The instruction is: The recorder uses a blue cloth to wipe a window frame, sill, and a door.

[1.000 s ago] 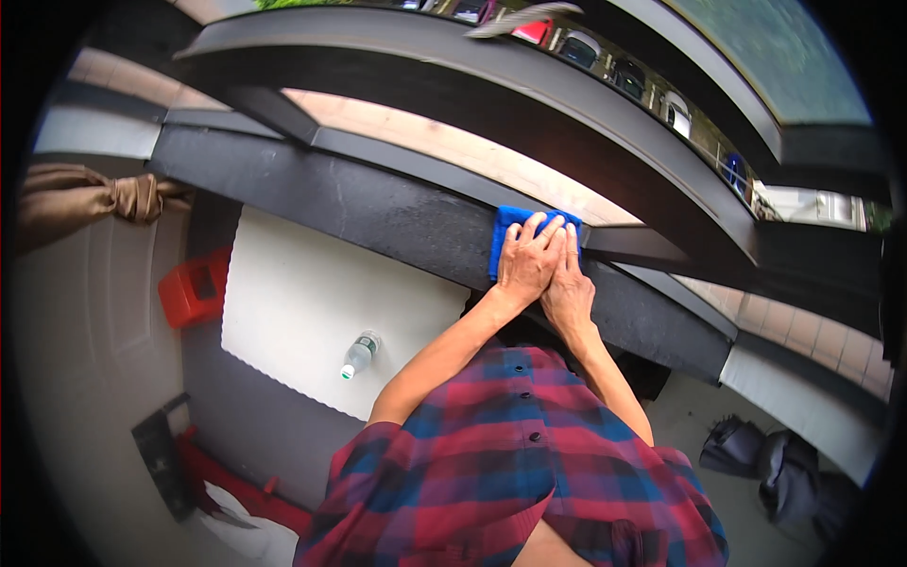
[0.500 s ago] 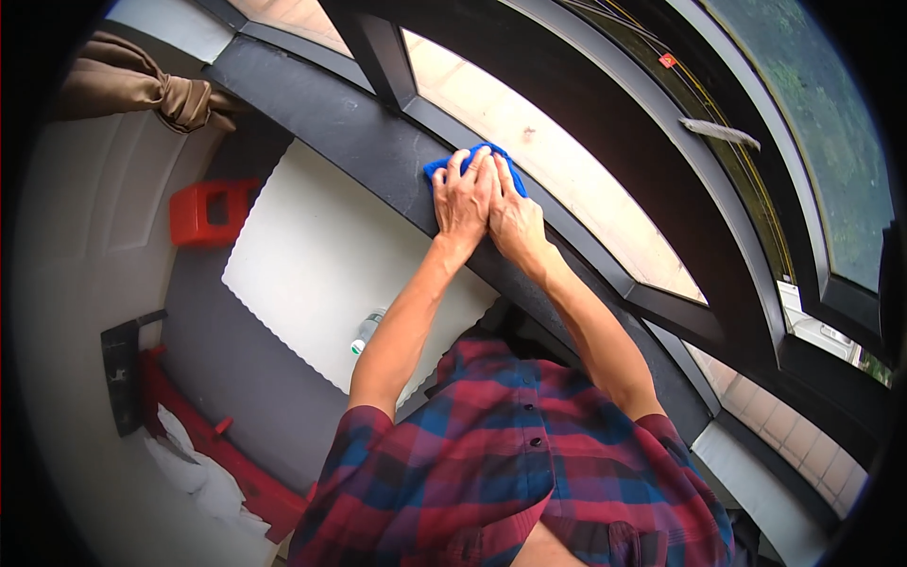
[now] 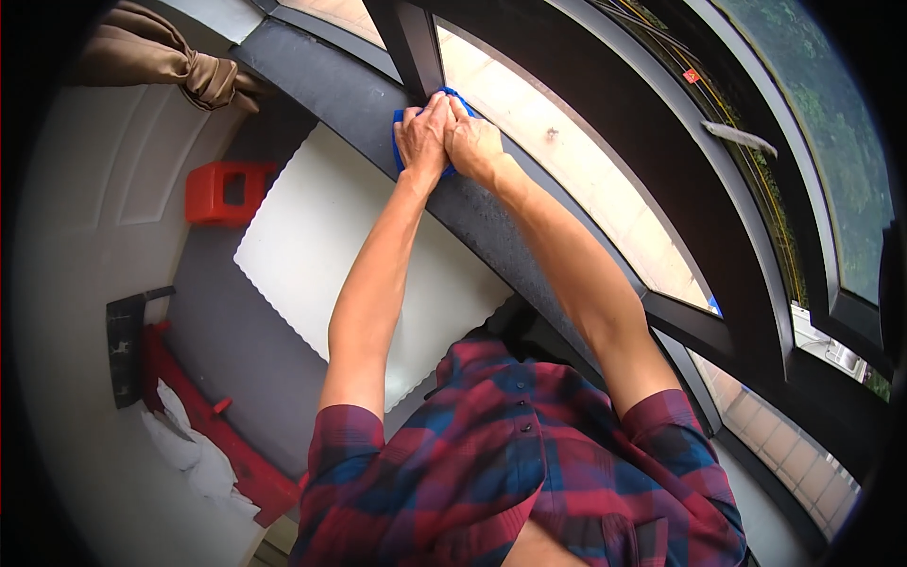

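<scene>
Both my hands press a blue cloth (image 3: 399, 117) onto the dark window sill (image 3: 326, 76), close to the foot of an upright window bar (image 3: 421, 52). My left hand (image 3: 422, 142) lies on the cloth with its fingers bent over it. Beside it, touching, my right hand (image 3: 471, 147) bears down on the same cloth, fingertips near the window frame. Most of the cloth is hidden beneath my fingers; its edges show on the left and at the top.
Below the sill stands a white table (image 3: 321, 227) with a scalloped edge. A red stool (image 3: 203, 197) is beyond it, under a knotted brown curtain (image 3: 208, 80). White cloth (image 3: 194, 454) lies on a red frame at lower left. Window panes run along the right.
My hands have slid the blue cloth along the sill, up and to the left, toward the window bar. The small clear bottle on the table no longer shows.
</scene>
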Motion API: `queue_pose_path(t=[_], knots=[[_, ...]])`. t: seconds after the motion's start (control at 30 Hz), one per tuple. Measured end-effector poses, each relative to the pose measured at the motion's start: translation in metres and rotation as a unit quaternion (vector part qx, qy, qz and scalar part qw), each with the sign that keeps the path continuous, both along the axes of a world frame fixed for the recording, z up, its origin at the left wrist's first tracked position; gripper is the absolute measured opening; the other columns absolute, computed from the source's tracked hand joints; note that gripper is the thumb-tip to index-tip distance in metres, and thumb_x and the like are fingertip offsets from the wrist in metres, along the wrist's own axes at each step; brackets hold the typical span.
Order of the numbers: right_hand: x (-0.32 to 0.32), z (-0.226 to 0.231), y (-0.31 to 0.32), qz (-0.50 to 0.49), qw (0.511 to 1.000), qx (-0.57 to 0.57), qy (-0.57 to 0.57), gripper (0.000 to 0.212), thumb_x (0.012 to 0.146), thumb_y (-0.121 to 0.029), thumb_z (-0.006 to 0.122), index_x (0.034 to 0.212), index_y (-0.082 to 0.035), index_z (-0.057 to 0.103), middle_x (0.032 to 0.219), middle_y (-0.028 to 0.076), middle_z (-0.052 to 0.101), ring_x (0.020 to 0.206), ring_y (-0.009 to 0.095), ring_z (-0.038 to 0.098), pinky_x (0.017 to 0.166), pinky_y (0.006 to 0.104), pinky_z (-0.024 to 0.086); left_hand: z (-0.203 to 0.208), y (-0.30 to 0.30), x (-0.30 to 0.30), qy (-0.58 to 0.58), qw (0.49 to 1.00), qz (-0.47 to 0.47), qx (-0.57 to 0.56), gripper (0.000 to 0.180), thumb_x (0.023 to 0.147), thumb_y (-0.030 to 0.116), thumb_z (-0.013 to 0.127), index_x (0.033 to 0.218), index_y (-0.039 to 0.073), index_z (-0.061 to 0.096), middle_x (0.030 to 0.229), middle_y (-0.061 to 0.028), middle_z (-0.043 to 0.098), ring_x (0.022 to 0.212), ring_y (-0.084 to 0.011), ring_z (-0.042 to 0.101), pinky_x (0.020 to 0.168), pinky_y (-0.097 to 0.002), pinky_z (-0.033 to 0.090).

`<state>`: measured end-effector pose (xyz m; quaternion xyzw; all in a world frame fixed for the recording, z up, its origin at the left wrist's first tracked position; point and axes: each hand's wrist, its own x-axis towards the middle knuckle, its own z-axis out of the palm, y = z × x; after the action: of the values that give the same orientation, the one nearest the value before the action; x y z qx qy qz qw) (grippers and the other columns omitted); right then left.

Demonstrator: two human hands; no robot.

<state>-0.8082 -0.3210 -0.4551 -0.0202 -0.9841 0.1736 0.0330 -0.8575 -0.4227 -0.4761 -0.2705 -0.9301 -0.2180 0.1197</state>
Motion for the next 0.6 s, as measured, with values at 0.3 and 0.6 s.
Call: queue_pose_path(t=[0.3,0.6], knots=[[0.136,-0.001,0.036,-0.033,0.999,0.019,-0.025,0.059,0.087,-0.009,0.057,0.143,0.007,0.045,0.152,0.027,0.040,0.079,0.039,0.073,0.070,0.0443,0.060,-0.005,0.036,0.123,0.010,0.996,-0.067,0.052,0.031,0.093,0.018,0.057,0.122,0.011,0.064,0.138,-0.0027,0.061,0.109,-0.0274,0.058,0.086,-0.0450,0.047],[0.160,0.004,0.032,-0.049,0.998,0.026,-0.006,0.069,0.085,-0.008,0.059,0.148,0.006,0.037,0.155,0.030,0.034,0.073,0.035,0.073,0.062,0.0422,0.060,-0.004,0.038,0.140,0.054,0.996,-0.064,0.031,0.032,0.089,0.026,0.059,0.117,0.013,0.068,0.134,0.0040,0.064,0.105,-0.0230,0.059,0.083,-0.0406,0.048]])
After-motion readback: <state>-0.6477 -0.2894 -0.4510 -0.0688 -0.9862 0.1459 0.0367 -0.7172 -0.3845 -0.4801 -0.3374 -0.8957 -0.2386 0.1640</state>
